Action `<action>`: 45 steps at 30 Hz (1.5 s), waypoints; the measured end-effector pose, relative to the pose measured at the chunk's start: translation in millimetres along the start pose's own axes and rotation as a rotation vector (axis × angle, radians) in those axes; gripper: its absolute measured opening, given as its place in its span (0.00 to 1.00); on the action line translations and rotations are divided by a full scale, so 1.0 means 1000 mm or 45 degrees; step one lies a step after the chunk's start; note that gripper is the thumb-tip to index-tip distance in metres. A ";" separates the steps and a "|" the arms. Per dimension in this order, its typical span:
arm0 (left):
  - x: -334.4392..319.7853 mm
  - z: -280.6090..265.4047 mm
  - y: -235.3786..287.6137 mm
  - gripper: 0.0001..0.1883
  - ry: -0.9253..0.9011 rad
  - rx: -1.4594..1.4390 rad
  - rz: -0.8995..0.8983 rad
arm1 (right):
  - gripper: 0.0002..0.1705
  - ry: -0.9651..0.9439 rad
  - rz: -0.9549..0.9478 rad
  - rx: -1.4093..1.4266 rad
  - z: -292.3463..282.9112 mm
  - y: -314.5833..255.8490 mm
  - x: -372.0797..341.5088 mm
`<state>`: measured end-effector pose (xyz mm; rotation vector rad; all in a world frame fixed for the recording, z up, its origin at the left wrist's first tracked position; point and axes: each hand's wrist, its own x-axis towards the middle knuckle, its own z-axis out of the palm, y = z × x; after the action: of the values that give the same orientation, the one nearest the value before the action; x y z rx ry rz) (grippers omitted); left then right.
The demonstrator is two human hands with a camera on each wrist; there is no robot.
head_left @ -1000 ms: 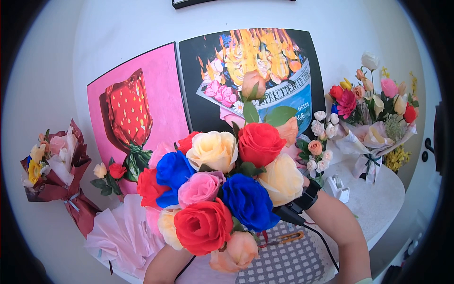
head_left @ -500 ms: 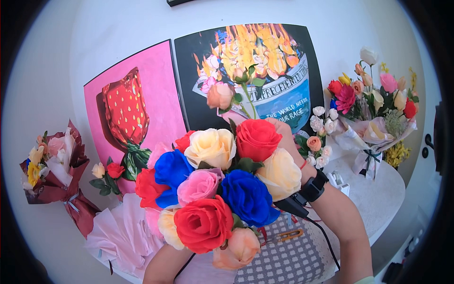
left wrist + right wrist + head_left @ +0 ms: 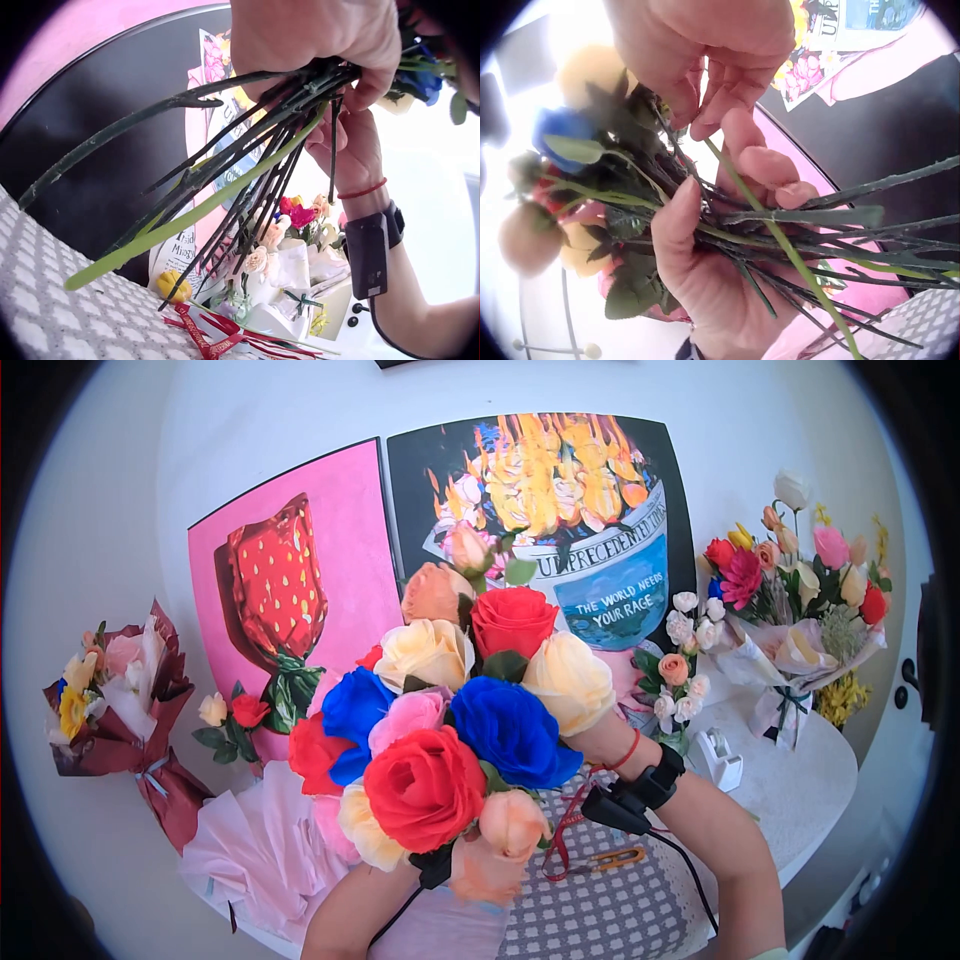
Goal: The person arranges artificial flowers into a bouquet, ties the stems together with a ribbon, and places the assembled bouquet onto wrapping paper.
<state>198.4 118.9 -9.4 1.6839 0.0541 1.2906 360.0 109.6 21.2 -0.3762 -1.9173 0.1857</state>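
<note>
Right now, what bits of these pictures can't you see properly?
Head view: the left hand and the fingers of the right hand, hidden by the roses.
Head view: the black-edged thing up high, mostly cut off by the top edge.
Left wrist view: the lettering on the red ribbon, too small to read fully.
Right wrist view: the blue rose, blurred near bright glare.

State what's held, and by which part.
The left hand grips a rounded multicoloured rose bouquet by its dark stems; the right hand pinches a slender light green stem.

Pink pic [image 3: 285,560] L of blk pic [image 3: 590,545]
</note>
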 end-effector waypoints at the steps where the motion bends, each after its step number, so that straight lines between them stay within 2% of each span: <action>1: -0.001 0.000 0.001 0.20 0.005 0.003 0.002 | 0.20 0.162 -0.119 -0.023 0.003 -0.004 0.002; 2: -0.002 -0.001 0.001 0.20 0.009 0.006 0.003 | 0.20 0.157 -0.119 -0.021 0.003 -0.002 0.002; 4: -0.005 -0.001 0.002 0.20 0.020 0.010 0.002 | 0.22 0.201 -0.390 -0.528 0.002 0.005 0.000; 8: -0.008 0.002 0.001 0.20 0.023 0.020 -0.013 | 0.19 0.305 -0.276 -0.427 -0.007 0.004 0.000; 10: -0.009 0.002 0.002 0.20 0.021 0.028 -0.018 | 0.12 0.381 0.529 0.573 -0.015 0.003 0.001; 11: -0.009 0.002 0.002 0.20 0.021 0.033 -0.018 | 0.12 0.380 0.527 0.574 -0.017 0.003 0.001; 13: -0.006 0.002 0.003 0.20 0.025 0.040 -0.013 | 0.06 0.634 0.625 0.636 -0.023 0.002 0.001; 15: -0.004 0.003 0.004 0.20 0.033 0.047 -0.011 | 0.06 0.690 0.627 0.564 -0.030 0.003 -0.002; 17: -0.008 0.002 0.005 0.21 0.040 0.055 -0.011 | 0.06 0.774 0.494 0.656 -0.038 0.007 -0.006; 19: -0.011 0.000 0.008 0.21 0.047 0.065 -0.010 | 0.05 0.731 0.413 0.684 -0.042 0.001 -0.008; 21: -0.009 0.005 0.010 0.21 0.056 0.075 -0.012 | 0.05 0.574 0.283 0.524 -0.041 -0.005 -0.011; 22: -0.009 -0.002 0.009 0.26 0.004 0.228 0.013 | 0.04 0.517 0.327 0.493 -0.037 -0.011 -0.015; 23: -0.007 -0.007 0.006 0.26 -0.026 0.047 0.004 | 0.04 0.516 0.329 0.496 -0.030 -0.014 -0.018; 25: -0.007 -0.012 0.002 0.26 0.067 0.066 -0.003 | 0.04 0.284 0.420 0.448 -0.016 -0.019 -0.024; 27: -0.008 -0.017 0.001 0.25 -0.009 0.077 -0.010 | 0.05 0.262 0.440 0.587 0.002 -0.008 -0.031; 29: -0.016 -0.035 -0.016 0.24 -0.086 0.091 -0.014 | 0.06 0.229 0.225 0.241 0.019 0.007 -0.033; 30: -0.030 -0.056 -0.045 0.22 0.151 -0.542 -0.221 | 0.06 0.181 0.225 0.529 0.024 -0.005 -0.027; 31: -0.037 -0.068 -0.061 0.21 0.390 -1.175 -0.425 | 0.05 0.166 0.285 0.490 0.028 -0.015 -0.026; 34: -0.048 -0.072 -0.063 0.21 0.380 -1.138 -0.428 | 0.07 0.252 0.277 0.575 0.038 -0.017 -0.019; 36: -0.045 -0.072 -0.062 0.21 0.379 -1.103 -0.430 | 0.14 0.324 0.016 0.168 0.038 -0.014 -0.017; 37: -0.045 -0.070 -0.064 0.21 0.380 -1.086 -0.431 | 0.14 0.323 0.018 0.169 0.040 -0.005 -0.019; 39: -0.045 -0.066 -0.067 0.21 0.382 -1.051 -0.432 | 0.22 0.292 0.185 0.263 0.044 0.015 -0.027; 40: -0.040 -0.065 -0.067 0.21 0.382 -1.034 -0.432 | 0.24 0.263 0.199 0.178 0.039 -0.001 -0.024; 41: -0.032 -0.062 -0.067 0.21 0.382 -1.015 -0.433 | 0.24 0.263 0.199 0.178 0.036 -0.007 -0.022; 43: -0.027 -0.065 -0.063 0.21 0.381 -0.980 -0.437 | 0.24 0.173 0.013 -0.119 0.029 -0.012 -0.022; 45: -0.026 -0.067 -0.061 0.21 0.379 -0.944 -0.441 | 0.22 0.164 -0.011 -0.186 0.029 -0.007 -0.024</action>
<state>165.8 180.1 -73.3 0.8060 0.0345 1.0972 339.8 96.4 -8.1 -0.4667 -1.8100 0.0148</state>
